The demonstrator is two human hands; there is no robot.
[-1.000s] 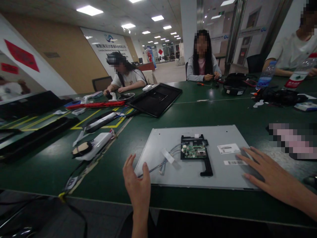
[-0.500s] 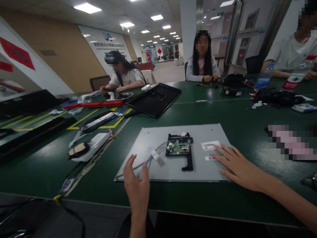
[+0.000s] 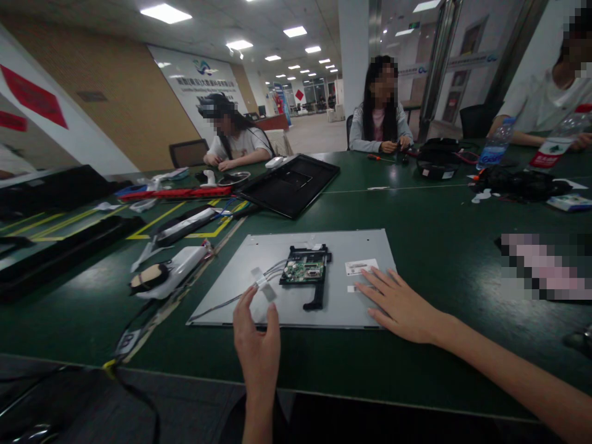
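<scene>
A grey metal panel [image 3: 240, 271] lies flat on the green table [image 3: 435, 234]. A small green circuit board [image 3: 305, 269] in a black bracket sits on it, with thin wires [image 3: 272, 271] running off to the left. My right hand [image 3: 398, 302] rests flat on the panel's right edge, fingers spread, beside two white labels [image 3: 361, 266]. My left hand [image 3: 256, 342] hovers at the panel's front edge, fingers apart, holding nothing.
A black monitor shell [image 3: 291, 182] lies further back. A white device [image 3: 171, 271], black bars and cables are at the left. Three other people sit around the table. Bottles [image 3: 497, 145] and black gear [image 3: 518, 182] stand at the right.
The grey panel has slid to the left across the table under my right hand. My left hand has stayed near the front edge.
</scene>
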